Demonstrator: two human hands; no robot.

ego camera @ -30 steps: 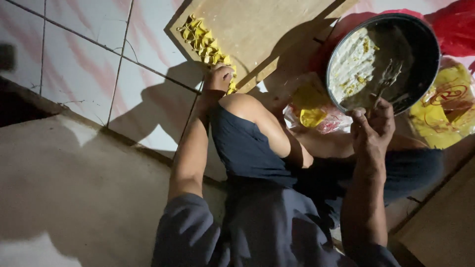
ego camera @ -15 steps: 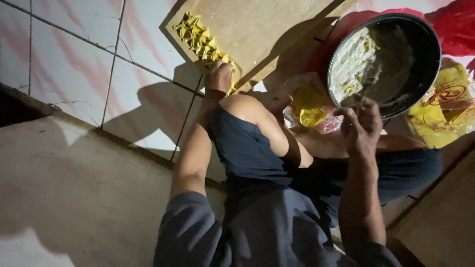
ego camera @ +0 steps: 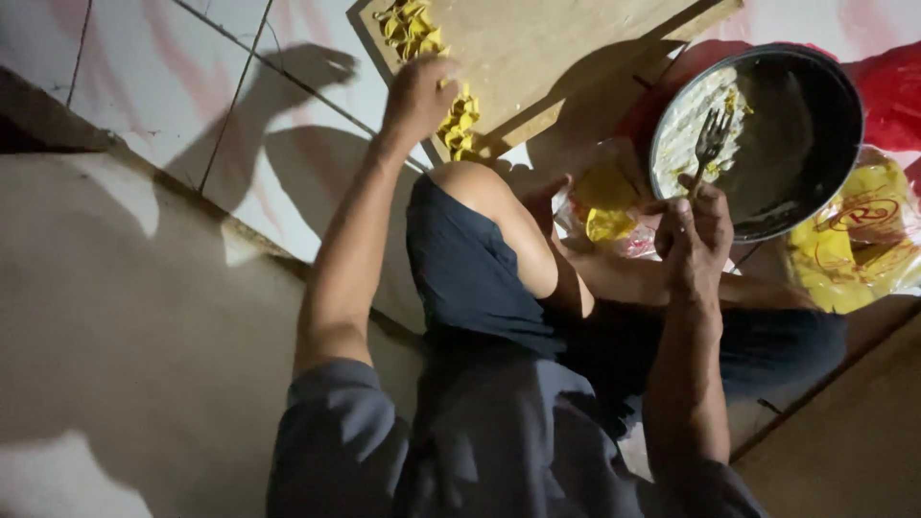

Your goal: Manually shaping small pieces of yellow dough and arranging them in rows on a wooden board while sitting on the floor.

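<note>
Since half a second back, the fork (ego camera: 708, 149) has come up into plain sight again, tines out over the black pan (ego camera: 767, 144), and my left hand (ego camera: 419, 94) has slid further onto the wooden board (ego camera: 566, 58). Now my right hand (ego camera: 696, 235) is clamped round the fork's handle at the near rim of the pan, fingers wrapped tight, the tines resting over a pale smear inside the pan. Left hand lies knuckles-up on the board's edge among the yellow folded pieces (ego camera: 413, 27); whether the fingers pinch one I cannot tell. More yellow pieces (ego camera: 459, 125) trail down the board's near corner, just beside my bare knee (ego camera: 475, 187).

Packages now: a clear plastic bag with yellow inside (ego camera: 604, 206) sits crumpled between my knee and the pan. To the right of the pan lies a yellow plastic wrapper with a round red mark (ego camera: 849, 245), flat on the floor. Red plastic (ego camera: 887, 91) peeks out behind the pan's far rim. All of it sits on the tiled floor (ego camera: 173, 77).
</note>
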